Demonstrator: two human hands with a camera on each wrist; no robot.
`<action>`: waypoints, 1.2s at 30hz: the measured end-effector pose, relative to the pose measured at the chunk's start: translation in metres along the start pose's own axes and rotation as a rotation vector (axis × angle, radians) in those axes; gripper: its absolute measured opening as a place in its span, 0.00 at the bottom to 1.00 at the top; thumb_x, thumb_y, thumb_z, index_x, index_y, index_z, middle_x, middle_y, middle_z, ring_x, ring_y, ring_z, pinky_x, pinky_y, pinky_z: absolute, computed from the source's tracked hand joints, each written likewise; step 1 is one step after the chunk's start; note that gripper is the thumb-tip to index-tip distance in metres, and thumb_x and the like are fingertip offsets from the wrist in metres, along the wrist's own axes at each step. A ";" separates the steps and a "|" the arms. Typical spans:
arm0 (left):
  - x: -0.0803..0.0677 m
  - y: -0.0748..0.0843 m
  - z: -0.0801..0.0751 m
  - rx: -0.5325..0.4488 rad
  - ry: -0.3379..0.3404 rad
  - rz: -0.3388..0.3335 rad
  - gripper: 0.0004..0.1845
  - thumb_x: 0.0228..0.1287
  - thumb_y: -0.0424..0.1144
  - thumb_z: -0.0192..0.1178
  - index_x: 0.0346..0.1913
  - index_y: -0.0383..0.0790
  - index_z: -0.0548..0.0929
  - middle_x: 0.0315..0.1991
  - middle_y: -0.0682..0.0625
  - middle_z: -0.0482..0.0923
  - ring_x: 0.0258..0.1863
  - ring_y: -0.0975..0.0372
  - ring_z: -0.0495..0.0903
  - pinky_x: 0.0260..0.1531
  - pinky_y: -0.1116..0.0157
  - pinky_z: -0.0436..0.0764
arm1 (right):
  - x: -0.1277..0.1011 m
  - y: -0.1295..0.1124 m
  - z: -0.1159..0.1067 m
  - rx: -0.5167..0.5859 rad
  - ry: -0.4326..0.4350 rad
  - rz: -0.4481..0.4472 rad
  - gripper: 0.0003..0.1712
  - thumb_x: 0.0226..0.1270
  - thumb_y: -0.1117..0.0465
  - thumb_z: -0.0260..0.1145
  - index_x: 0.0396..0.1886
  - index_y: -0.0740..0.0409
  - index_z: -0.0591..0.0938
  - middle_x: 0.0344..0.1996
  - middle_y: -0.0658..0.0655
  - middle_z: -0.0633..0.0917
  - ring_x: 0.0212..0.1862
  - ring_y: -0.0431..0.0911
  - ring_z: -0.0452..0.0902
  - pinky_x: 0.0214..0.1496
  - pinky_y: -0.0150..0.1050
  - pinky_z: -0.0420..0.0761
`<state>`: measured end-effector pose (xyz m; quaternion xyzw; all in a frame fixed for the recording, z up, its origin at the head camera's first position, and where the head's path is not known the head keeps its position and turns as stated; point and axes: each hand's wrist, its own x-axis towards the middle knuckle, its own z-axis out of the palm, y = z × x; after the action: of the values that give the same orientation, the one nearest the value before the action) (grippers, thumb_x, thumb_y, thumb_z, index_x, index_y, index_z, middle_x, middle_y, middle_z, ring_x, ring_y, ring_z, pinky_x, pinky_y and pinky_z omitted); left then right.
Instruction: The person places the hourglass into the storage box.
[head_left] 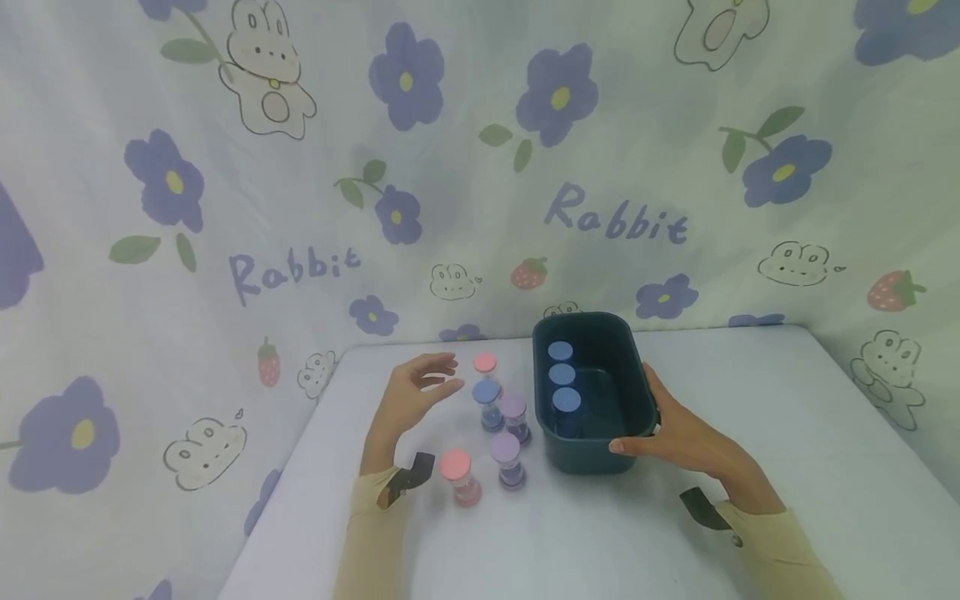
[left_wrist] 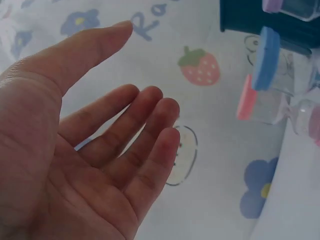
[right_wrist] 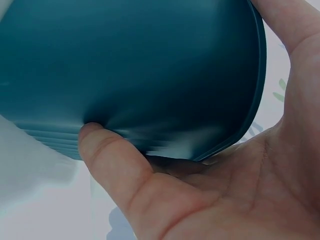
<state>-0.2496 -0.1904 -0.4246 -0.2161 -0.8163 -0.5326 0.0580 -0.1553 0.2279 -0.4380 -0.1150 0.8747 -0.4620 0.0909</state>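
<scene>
In the head view my left hand (head_left: 417, 390) hovers left of the hourglasses with its fingers loosely extended and nothing in them. Nearest to it are a pink hourglass (head_left: 485, 363) and a blue hourglass (head_left: 488, 398), both upright; the left wrist view shows the blue cap (left_wrist: 267, 59) apart from the fingertips. My right hand (head_left: 682, 437) grips the right side of a dark teal bin (head_left: 592, 457), thumb on the outer front wall. Inside, along the bin's left side, three blue hourglasses (head_left: 566, 402) stand in a row, their lower parts mostly hidden.
Between the left arm and the bin stand two purple hourglasses (head_left: 510, 462) and a second pink hourglass (head_left: 461, 479). All are on a white table (head_left: 570, 542). A curtain (head_left: 465, 167) printed with flowers and rabbits hangs close behind the table.
</scene>
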 end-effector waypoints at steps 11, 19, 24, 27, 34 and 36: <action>0.003 -0.025 0.006 -0.040 -0.012 -0.046 0.25 0.62 0.36 0.74 0.61 0.36 0.83 0.57 0.29 0.82 0.59 0.38 0.82 0.64 0.43 0.81 | -0.001 0.002 0.000 0.001 0.003 -0.007 0.76 0.57 0.43 0.78 0.84 0.49 0.30 0.84 0.70 0.42 0.78 0.76 0.50 0.67 0.80 0.66; 0.005 -0.038 0.013 -0.070 -0.059 -0.102 0.27 0.61 0.37 0.74 0.64 0.36 0.81 0.60 0.34 0.83 0.63 0.43 0.81 0.68 0.48 0.79 | -0.001 0.001 -0.001 -0.022 0.007 0.024 0.77 0.56 0.41 0.78 0.84 0.49 0.29 0.83 0.71 0.42 0.78 0.77 0.50 0.66 0.80 0.68; 0.005 -0.043 0.018 -0.085 -0.094 -0.147 0.30 0.62 0.34 0.73 0.66 0.31 0.78 0.63 0.30 0.80 0.66 0.40 0.78 0.71 0.44 0.75 | -0.001 0.001 -0.001 -0.016 0.005 0.011 0.77 0.56 0.42 0.78 0.84 0.49 0.30 0.83 0.71 0.42 0.78 0.77 0.50 0.66 0.80 0.67; 0.005 -0.040 0.021 -0.078 -0.123 -0.167 0.31 0.63 0.33 0.72 0.67 0.27 0.76 0.63 0.30 0.79 0.67 0.39 0.77 0.72 0.43 0.73 | -0.001 0.001 -0.001 -0.019 0.007 0.009 0.77 0.56 0.42 0.78 0.84 0.49 0.30 0.83 0.71 0.43 0.77 0.77 0.51 0.66 0.80 0.68; 0.004 -0.038 0.026 -0.069 -0.158 -0.177 0.30 0.62 0.31 0.72 0.66 0.26 0.76 0.64 0.31 0.79 0.66 0.38 0.77 0.72 0.42 0.73 | -0.001 0.003 0.000 -0.006 0.002 -0.012 0.76 0.56 0.43 0.78 0.84 0.48 0.30 0.83 0.71 0.43 0.77 0.76 0.52 0.66 0.80 0.68; 0.004 -0.042 0.028 -0.061 -0.160 -0.177 0.29 0.62 0.32 0.72 0.66 0.29 0.78 0.64 0.33 0.80 0.66 0.40 0.78 0.71 0.45 0.75 | -0.001 0.003 0.000 -0.006 0.004 -0.015 0.76 0.56 0.43 0.78 0.84 0.48 0.30 0.83 0.71 0.43 0.77 0.76 0.52 0.66 0.80 0.68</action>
<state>-0.2670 -0.1784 -0.4707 -0.1864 -0.8176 -0.5413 -0.0611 -0.1552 0.2302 -0.4406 -0.1210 0.8753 -0.4604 0.0852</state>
